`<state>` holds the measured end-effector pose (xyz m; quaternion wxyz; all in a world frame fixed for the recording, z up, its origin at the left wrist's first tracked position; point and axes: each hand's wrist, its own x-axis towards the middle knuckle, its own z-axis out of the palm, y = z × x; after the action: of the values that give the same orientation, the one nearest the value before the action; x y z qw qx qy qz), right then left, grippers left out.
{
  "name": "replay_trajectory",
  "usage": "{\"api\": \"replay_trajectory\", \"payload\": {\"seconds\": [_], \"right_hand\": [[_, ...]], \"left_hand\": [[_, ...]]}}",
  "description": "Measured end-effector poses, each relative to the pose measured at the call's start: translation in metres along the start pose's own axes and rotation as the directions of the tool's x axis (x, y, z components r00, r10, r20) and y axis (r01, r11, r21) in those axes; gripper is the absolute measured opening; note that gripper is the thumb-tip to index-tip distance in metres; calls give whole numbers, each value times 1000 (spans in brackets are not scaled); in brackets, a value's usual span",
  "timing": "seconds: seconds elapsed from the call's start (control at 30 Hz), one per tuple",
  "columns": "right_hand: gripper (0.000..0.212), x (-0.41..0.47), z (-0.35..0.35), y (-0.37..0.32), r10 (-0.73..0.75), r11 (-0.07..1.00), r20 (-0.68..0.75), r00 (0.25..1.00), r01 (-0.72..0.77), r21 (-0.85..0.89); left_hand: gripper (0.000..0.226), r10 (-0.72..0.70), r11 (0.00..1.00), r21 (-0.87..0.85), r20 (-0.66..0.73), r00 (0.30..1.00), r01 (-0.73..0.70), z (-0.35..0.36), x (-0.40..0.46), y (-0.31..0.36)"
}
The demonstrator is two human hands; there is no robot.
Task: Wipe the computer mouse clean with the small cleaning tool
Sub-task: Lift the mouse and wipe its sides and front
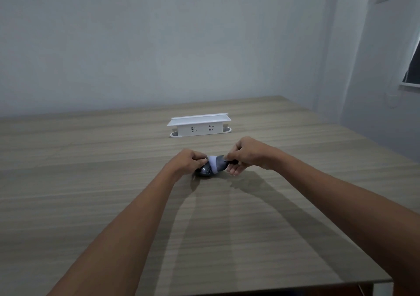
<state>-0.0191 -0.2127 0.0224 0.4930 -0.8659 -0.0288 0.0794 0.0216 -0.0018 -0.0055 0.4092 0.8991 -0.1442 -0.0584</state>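
— Where's the mouse (203, 171)?

— Mid-table (91, 182), my left hand (189, 161) curled round it. Right hand (245, 153) pinches the cleaning tool (217, 162), its pale edge on the shell.

— Risk?

— I think pressing sideways could skid the mouse from my grip.

One camera on my head, looking forward and down.

It faces along the bench (113, 204) toward the far wall (159, 45), wide enough to take in both my forearms from the bottom corners, with my hands (191, 161) meeting mid-frame, at arm's length. There is no second view to overlap.
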Motion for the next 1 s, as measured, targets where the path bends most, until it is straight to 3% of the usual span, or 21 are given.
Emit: {"api": "replay_trajectory", "payload": {"seconds": [0.13, 0.2, 0.33, 0.53, 0.63, 0.77, 0.93, 1.0], "right_hand": [[22, -1, 4, 1, -3, 997, -148, 989, -9, -76], [32, -6, 10, -1, 26, 999, -96, 995, -30, -37], [23, -7, 10, -1, 109, 994, 36, 993, -110, 29], [17, -5, 5, -8, 82, 997, -125, 989, -83, 4], [12, -11, 15, -11, 94, 996, -71, 993, -94, 2], [24, -14, 19, -13, 135, 987, 25, 991, -136, 88], [24, -5, 12, -13, 133, 991, -140, 981, -129, 37], [25, -4, 13, -13, 134, 991, -144, 980, -129, 45]], "left_hand": [[30, -6, 1000, 28, -1, 1000, 6, 0, 1, 1], [30, -1, 1000, 31, -3, 1000, 1, 0, 2, 1], [30, 6, 1000, 27, -13, 1000, -6, 1, 4, 0], [29, -16, 1000, 13, 0, 1000, 16, -1, 5, -2], [32, -15, 1000, 1, -4, 1000, 15, -1, 5, -2], [30, -1, 1000, -3, 6, 1000, 1, -2, 6, -2], [33, -18, 1000, -20, -11, 1000, 18, 0, 5, -3], [34, -27, 999, -27, -13, 1000, 27, 0, 6, -4]]}}
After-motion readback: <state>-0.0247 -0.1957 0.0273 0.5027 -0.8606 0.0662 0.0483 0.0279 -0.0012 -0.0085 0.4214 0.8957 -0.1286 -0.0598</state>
